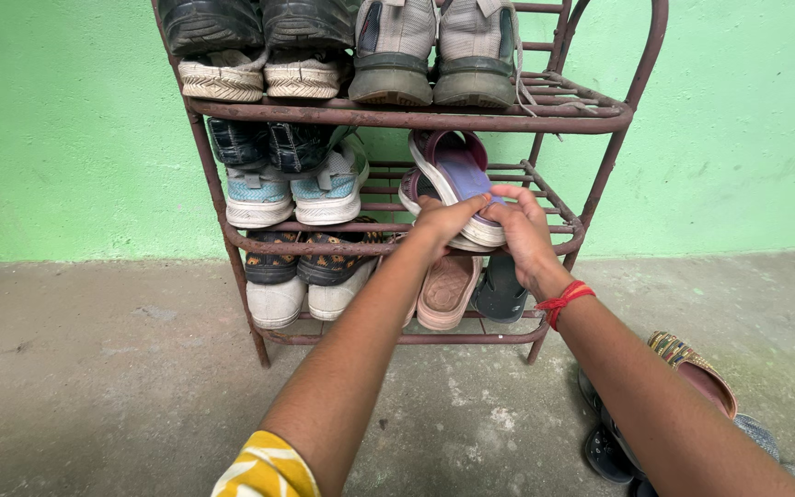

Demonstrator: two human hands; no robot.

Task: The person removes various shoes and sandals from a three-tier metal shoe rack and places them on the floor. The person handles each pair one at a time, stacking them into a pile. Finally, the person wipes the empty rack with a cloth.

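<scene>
Two hands [485, 221] on two purple sandals [457, 179]

Rusty metal shoe rack [397, 117] w/ three tiers, on bare concrete floor [94, 368]. Top – two sneaker prs [342, 46]. Mid – blue-white sneakers [296, 184] left, purple sandals [457, 179] right. Bottom – white-soled pr [301, 276], tan sandal [446, 287], dark one [501, 290]. Floor by rack – sandals [692, 368] at right.

Grey sneakers [434, 51] on top shelf, blue-white sneakers [296, 189] mid shelf, beige sandal [446, 290] bottom shelf, green wall [66, 129] behind.
</scene>
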